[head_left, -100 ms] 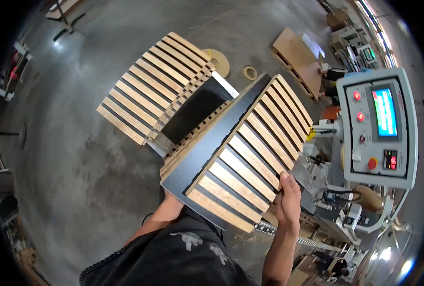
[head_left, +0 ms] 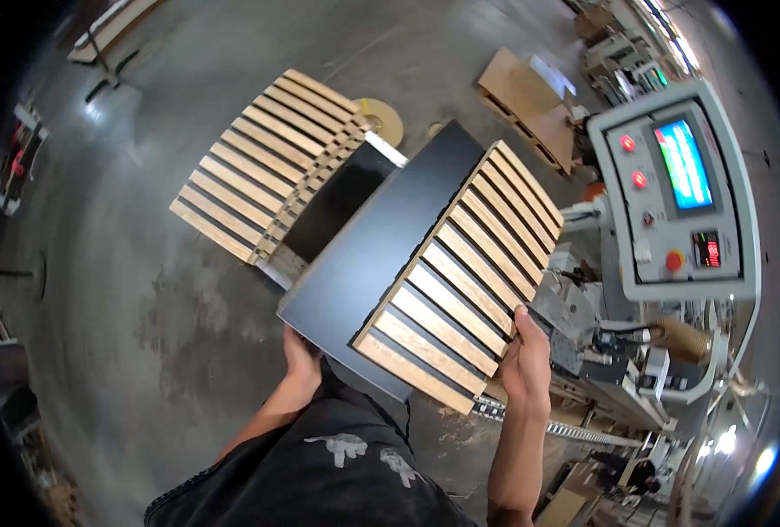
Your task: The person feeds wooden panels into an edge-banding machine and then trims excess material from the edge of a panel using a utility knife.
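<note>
I hold a black panel with pale wooden slats across its right half, tilted in front of my chest. My left hand grips its near left corner from below, fingers hidden under the board. My right hand clasps the near right edge, thumb on the slats. Beyond it a stack of similar slatted panels lies on the floor, partly hidden by the held panel.
A grey machine control console with a lit screen and red buttons stands at the right, above machine parts. A tape roll lies on the concrete floor. Cardboard and boards sit far right.
The held panel has tilted and shifted slightly left, showing more of its black side. Both hands keep their grip.
</note>
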Demonstrator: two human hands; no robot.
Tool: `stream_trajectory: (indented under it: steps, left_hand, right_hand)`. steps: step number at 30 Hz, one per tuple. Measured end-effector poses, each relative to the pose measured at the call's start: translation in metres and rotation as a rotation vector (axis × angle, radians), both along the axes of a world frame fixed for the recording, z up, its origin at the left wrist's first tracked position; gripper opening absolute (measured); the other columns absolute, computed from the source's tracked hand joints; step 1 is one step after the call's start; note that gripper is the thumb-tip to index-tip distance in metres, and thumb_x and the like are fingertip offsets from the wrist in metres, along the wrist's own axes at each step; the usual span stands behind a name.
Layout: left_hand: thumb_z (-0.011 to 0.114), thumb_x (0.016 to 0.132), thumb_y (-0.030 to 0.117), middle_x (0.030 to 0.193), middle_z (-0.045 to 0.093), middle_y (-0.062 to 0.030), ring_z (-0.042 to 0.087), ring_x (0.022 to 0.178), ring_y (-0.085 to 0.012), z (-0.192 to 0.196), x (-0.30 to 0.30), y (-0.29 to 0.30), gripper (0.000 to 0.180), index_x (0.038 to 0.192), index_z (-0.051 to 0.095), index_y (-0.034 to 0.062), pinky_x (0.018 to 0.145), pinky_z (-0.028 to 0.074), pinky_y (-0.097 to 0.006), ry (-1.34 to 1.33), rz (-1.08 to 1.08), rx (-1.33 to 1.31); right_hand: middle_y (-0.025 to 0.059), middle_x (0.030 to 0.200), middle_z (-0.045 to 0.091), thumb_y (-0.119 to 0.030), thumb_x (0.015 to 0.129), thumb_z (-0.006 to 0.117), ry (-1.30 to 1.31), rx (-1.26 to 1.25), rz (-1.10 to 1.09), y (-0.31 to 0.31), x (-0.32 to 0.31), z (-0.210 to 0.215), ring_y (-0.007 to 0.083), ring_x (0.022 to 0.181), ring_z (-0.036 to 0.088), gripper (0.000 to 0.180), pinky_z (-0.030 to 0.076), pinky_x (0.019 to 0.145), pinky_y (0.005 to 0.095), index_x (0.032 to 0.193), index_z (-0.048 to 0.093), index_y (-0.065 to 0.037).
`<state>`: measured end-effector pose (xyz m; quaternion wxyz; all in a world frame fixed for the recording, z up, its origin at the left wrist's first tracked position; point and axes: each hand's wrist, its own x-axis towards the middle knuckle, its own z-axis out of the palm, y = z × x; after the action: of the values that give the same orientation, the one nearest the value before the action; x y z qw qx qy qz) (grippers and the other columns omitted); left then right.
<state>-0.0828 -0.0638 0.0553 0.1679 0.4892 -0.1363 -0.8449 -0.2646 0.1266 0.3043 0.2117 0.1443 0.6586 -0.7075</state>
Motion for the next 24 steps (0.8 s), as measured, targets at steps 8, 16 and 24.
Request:
stream_trajectory:
  steps: [8,16,24]
  left_hand:
    - [0.043,0.103,0.030,0.129,0.057,-0.0116,0.055,0.120,-0.0277,0.011,0.076,0.078,0.043,0.137,0.047,0.0034,0.097,0.051,-0.047,0.465,-1.117,0.024]
    - [0.030,0.104,0.051,0.138,0.052,-0.0098,0.049,0.124,-0.0207,0.156,0.004,0.206,0.063,0.145,0.039,0.0036,0.103,0.038,-0.035,0.812,-1.317,-0.464]
    - [0.065,0.094,0.045,0.114,0.062,-0.0067,0.056,0.101,-0.0130,0.152,0.028,0.310,0.056,0.122,0.055,-0.0016,0.091,0.044,-0.030,0.780,-1.027,-0.679]
  right_hand:
    - [0.0115,0.108,0.058,-0.039,0.104,0.045,0.308,0.488,-0.235,0.154,0.093,-0.035,0.0215,0.104,0.054,0.046,0.041,0.093,0.0357,0.113,0.054,0.005]
    - [0.0141,0.103,0.057,-0.038,0.102,0.048,0.772,0.466,-0.511,0.264,0.299,-0.096,0.0188,0.093,0.057,0.046,0.047,0.084,0.0350,0.117,0.045,0.005]
    - [0.0088,0.100,0.060,-0.046,0.098,0.055,0.709,0.526,-0.596,0.299,0.360,-0.119,0.0149,0.090,0.057,0.051,0.047,0.082,0.0309,0.116,0.049,0.002]
